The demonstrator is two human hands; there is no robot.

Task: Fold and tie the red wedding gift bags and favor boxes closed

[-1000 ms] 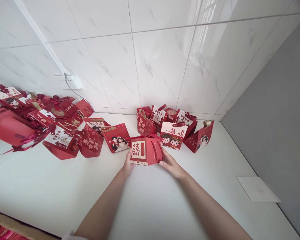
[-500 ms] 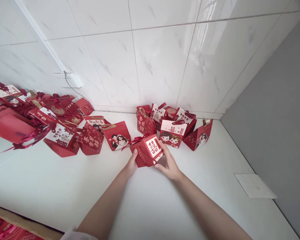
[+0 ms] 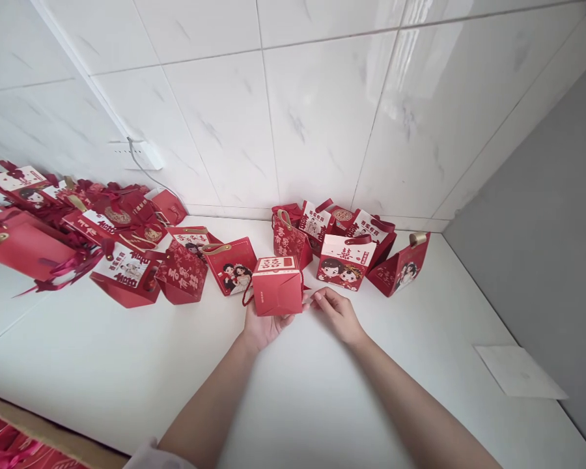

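Observation:
A red gift box with a white double-happiness label rests in my left hand, whose fingers curl under its base. A dark red cord hangs at the box's left side and another runs down its right edge. Just right of the box, my right hand pinches a ribbon end between thumb and fingers. Behind the box stands a red gift box with a printed couple. Close behind my right hand is a white-and-red box with two cartoon faces.
Several red gift boxes crowd the table's left side. More stand against the tiled wall, with a tilted one at their right. A white card lies by the grey panel. An open carton holds red items at lower left.
The held box has been turned so a plain red side faces me. My left hand has slid underneath it, and my right hand has left its label side for the ribbon.

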